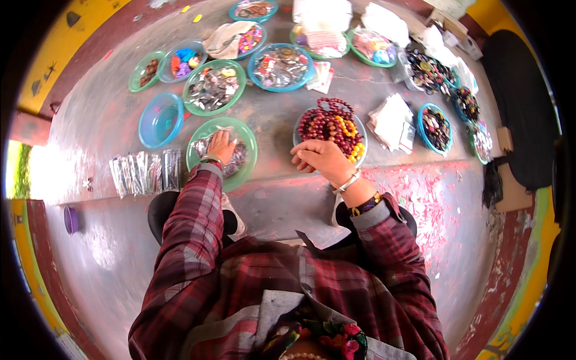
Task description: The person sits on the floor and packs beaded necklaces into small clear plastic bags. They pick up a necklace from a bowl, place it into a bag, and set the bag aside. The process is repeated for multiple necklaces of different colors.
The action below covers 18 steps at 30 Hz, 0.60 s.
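My left hand (221,147) lies with its fingers stretched out on small clear packets (239,157) in a green basin (252,147). What the packets contain is too small to make out. My right hand (324,161) hovers at the near left side of a grey basin (362,135), its fingers curled together. Whether anything is between those fingers is hidden. Dark red bead strings (327,123) fill that basin, with yellow-orange beads (348,129) among them.
Left of my left hand stand a blue basin (161,120) and a row of long clear packets (144,171). Farther back are more basins, including a green one (214,87) and a blue one (281,67). White packets (391,123) lie at the right. A purple cup (71,220) is lower left.
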{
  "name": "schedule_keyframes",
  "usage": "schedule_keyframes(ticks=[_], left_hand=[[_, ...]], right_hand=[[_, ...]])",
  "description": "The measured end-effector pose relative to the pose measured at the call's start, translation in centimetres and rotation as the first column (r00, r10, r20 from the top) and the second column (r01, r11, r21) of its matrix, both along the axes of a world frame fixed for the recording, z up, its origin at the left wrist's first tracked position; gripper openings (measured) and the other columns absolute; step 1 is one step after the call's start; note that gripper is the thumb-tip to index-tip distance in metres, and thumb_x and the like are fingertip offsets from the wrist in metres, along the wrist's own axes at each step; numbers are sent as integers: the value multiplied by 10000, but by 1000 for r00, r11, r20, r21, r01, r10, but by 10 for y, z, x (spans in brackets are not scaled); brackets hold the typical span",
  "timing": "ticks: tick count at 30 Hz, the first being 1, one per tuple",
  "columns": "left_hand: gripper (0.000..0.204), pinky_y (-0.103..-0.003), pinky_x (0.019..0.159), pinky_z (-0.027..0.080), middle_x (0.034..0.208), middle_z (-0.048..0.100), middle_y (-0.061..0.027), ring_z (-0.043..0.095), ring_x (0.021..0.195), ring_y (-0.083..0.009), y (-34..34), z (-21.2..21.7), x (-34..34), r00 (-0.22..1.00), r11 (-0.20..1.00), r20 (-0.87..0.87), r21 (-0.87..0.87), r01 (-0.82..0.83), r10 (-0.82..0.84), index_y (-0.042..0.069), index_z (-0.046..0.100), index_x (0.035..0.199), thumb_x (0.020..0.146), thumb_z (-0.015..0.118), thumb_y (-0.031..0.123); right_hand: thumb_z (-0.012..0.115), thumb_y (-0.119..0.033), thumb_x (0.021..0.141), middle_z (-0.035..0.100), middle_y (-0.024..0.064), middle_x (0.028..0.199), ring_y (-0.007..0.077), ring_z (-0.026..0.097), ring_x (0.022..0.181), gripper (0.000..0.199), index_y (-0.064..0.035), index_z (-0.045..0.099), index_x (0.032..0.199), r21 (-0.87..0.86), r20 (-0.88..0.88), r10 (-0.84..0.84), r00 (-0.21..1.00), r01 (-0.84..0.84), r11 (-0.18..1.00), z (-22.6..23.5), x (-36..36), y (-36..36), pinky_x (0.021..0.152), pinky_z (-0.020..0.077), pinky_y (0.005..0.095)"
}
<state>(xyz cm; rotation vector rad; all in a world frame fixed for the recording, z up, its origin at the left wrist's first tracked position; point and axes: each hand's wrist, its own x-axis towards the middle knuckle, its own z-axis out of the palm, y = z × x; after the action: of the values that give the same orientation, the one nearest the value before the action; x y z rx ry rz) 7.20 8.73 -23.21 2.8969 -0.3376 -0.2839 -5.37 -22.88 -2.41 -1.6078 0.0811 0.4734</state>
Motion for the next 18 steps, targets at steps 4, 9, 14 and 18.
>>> schedule_keyframes(ticks=[4,9,14,18], left_hand=[[431,-421,990,344,1209,509,-168,447,1164,-336,-13,16,-2,978,998,198,-12,-62,63,43,491,1189,880,470,344],[228,-395,888,431,988,632,-130,557,1031,-303,-47,93,-4,887,984,461,-171,57,29,20,649,858,846,548,225],[143,-384,892,427,977,635,-132,553,1037,-299,-76,199,-24,817,830,572,-420,367,-72,23,651,816,818,594,154],[117,-387,896,427,969,633,-132,551,1037,-302,-113,245,-70,778,688,589,-471,551,-219,22,638,867,806,603,115]], right_hand=[[513,-145,868,633,39,802,101,602,679,209,5,631,951,30,59,1,998,-3,1000,13,-5,-6,598,488,224],[537,-118,857,630,55,731,108,599,631,176,26,636,876,134,169,-92,981,70,989,17,-4,-30,592,487,223],[608,-123,842,639,47,729,100,594,623,138,6,647,874,96,281,-510,813,506,858,43,13,-112,568,474,210],[649,-164,779,615,52,623,105,574,521,182,15,648,746,-5,353,-765,539,818,575,28,16,-197,465,435,203]])
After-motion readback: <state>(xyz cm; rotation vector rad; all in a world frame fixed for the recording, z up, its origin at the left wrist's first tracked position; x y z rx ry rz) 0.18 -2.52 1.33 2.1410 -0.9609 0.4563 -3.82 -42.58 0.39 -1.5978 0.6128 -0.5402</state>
